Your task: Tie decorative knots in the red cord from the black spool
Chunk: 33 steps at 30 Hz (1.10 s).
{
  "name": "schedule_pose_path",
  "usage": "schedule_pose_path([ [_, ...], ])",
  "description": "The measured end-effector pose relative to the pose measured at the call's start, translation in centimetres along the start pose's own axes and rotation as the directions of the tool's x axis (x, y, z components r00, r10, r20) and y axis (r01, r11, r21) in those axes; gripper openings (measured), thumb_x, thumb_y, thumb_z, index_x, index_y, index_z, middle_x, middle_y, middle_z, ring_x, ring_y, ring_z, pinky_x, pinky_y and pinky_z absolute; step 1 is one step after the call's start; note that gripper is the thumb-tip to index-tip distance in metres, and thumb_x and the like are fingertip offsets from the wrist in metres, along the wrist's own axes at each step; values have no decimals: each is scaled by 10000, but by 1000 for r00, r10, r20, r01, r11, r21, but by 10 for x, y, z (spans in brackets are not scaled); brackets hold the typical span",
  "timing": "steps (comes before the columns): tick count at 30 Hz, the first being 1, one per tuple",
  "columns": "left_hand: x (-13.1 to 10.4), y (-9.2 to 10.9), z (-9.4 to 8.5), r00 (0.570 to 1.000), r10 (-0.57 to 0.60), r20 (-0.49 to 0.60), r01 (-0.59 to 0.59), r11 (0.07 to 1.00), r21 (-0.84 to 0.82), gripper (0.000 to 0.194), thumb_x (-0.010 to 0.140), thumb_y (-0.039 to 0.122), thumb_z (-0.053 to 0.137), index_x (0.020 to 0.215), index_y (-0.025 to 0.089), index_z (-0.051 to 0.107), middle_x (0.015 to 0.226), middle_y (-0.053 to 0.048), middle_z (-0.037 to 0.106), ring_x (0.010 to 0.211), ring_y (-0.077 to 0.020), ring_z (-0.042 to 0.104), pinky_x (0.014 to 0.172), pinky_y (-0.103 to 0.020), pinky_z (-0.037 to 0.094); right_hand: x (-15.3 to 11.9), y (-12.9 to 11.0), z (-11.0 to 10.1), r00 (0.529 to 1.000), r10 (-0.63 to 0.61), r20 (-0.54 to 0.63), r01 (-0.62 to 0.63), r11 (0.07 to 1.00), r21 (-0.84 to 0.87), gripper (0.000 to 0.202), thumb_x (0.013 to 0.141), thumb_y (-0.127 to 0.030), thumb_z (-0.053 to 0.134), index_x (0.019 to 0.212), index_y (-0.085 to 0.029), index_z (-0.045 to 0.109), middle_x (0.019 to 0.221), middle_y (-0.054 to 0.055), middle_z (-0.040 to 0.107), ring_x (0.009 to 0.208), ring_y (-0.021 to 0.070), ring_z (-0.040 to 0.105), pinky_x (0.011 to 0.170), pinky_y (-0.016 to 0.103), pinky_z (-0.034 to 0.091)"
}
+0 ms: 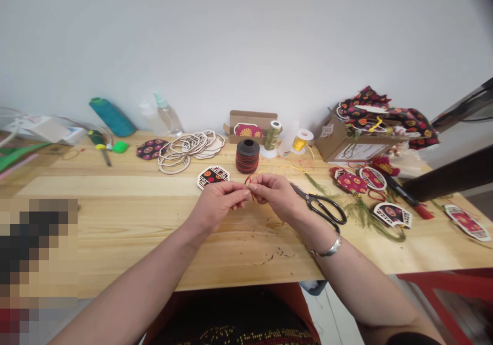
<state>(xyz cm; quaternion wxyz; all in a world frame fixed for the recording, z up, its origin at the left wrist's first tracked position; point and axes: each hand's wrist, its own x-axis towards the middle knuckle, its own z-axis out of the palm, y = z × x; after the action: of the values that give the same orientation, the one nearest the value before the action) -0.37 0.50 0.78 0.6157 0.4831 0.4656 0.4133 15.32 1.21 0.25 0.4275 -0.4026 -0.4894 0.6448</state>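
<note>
Above the middle of the wooden table, my left hand [227, 197] and my right hand [272, 193] meet with their fingertips close together. Both pinch a thin red cord [248, 180], which makes a small loop standing up between them. A patterned ornament [213, 175] with a white fretwork edge lies just behind my left hand. Past the fingertips stands a dark spool of red cord [247, 157]. Black-handled scissors [321, 204] rest beside my right hand, partly hidden by the wrist, which wears a silver bracelet [329, 248].
White cut-out frames [185, 150] lie in a pile at the back left. A green thread spool [272, 135] and a yellow thread spool [301, 140] stand behind. A cardboard box [339, 142] heaped with patterned fabric is at right, near tasselled ornaments [351, 181]. Small dark scraps dot the tabletop [246, 263].
</note>
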Motion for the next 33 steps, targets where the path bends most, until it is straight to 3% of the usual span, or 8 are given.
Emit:
schedule_pose_path([
  [3, 2, -2, -1, 999, 5, -37, -6, 1000, -23, 129, 641, 262, 726, 704, 149, 727, 570, 3, 620, 512, -71, 485, 492, -211, 342, 0, -2, -3, 1000, 10, 7, -9, 998, -58, 242, 695, -381, 659, 711, -145, 610, 590, -30, 530, 489, 56, 354, 485, 226, 255],
  [8, 5, -5, -4, 995, 5, -95, -12, 997, -77, 136, 619, 254, 743, 702, 148, 724, 594, -6, 632, 527, -81, 497, 498, -219, 337, 1, -4, -9, 998, -34, -61, 13, 950, -313, 176, 721, -319, 622, 704, -146, 649, 561, -43, 508, 498, 66, 355, 497, 232, 281],
  [18, 7, -6, -4, 989, 6, -151, -22, 994, -103, 139, 620, 256, 752, 682, 134, 724, 619, -20, 638, 512, -69, 476, 473, -213, 303, -7, -5, 0, 937, -329, -120, 193, 771, -607, 132, 792, -259, 586, 701, -168, 613, 656, 0, 623, 575, 102, 498, 559, 236, 382],
  [20, 8, -6, -4, 988, -3, -156, -18, 992, -128, 138, 615, 252, 755, 673, 132, 722, 620, -23, 641, 503, -64, 464, 462, -211, 291, -11, -3, 5, 895, -441, -68, 262, 643, -720, 117, 813, -234, 567, 727, -170, 613, 678, 11, 634, 594, 107, 516, 571, 236, 385],
  [23, 8, -6, -4, 987, -38, -154, 9, 982, -187, 139, 602, 245, 764, 671, 131, 720, 598, -16, 627, 496, -58, 453, 447, -200, 272, -16, 2, 9, 817, -569, 95, 337, 337, -879, 163, 865, -235, 508, 764, -165, 616, 708, 36, 632, 612, 115, 519, 578, 243, 370],
  [28, 8, -6, -4, 981, -129, -147, 86, 960, -267, 149, 567, 217, 779, 667, 133, 708, 565, 2, 590, 494, -53, 456, 417, -174, 227, -19, 10, 11, 709, -588, 389, 339, -200, -919, 228, 906, -167, 410, 776, -156, 596, 632, 33, 594, 554, 127, 478, 530, 292, 296],
  [30, 7, -5, -4, 979, -159, -128, 116, 949, -292, 150, 555, 206, 781, 652, 128, 698, 554, 7, 575, 480, -46, 441, 406, -170, 196, -20, 9, 11, 696, -549, 463, 341, -315, -886, 238, 905, -119, 379, 786, -155, 582, 618, 30, 576, 547, 131, 466, 528, 305, 284],
  [33, 7, -3, -3, 977, -190, -91, 153, 936, -317, 150, 548, 199, 775, 638, 117, 688, 545, 10, 552, 466, -41, 415, 396, -173, 165, -21, 6, 13, 717, -489, 497, 331, -388, -860, 274, 922, -99, 323, 810, -149, 568, 632, 41, 571, 565, 141, 470, 534, 319, 283],
])
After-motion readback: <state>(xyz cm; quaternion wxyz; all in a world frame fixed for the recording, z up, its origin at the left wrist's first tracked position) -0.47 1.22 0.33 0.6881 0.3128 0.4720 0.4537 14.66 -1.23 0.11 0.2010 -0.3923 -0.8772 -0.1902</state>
